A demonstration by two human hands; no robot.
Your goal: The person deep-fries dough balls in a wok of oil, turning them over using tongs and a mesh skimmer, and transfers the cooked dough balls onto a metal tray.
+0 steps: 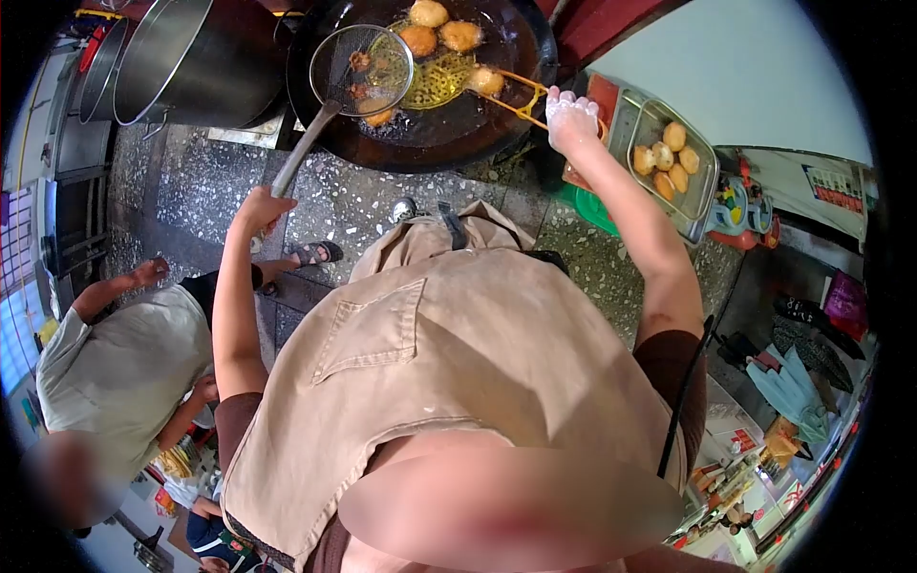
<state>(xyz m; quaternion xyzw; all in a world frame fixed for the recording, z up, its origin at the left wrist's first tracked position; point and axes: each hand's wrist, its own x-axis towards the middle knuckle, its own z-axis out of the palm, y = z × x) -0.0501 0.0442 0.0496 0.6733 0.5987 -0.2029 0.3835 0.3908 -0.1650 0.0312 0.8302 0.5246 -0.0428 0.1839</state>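
In the head view, my left hand (260,210) is closed around the handle of a round mesh strainer (330,76). The strainer is over the wok (382,153), with a few brown fried bits (359,61) in its mesh. My right hand (573,121), whitish on the fingers, grips orange-yellow tongs (525,107). Their far ends lie either side of a golden fried ball (486,80); whether they squeeze it I cannot tell. Several more fried balls (461,36) sit in the oil, one partly behind the strainer rim. A bright yellow dotted patch shows mid-wok.
A metal tray (709,196) with several fried balls stands right of the wok. Large metal pots (196,62) stand at the left. Another person (129,353) is at lower left on the speckled floor (181,181). A green basin (594,210) lies below the tray.
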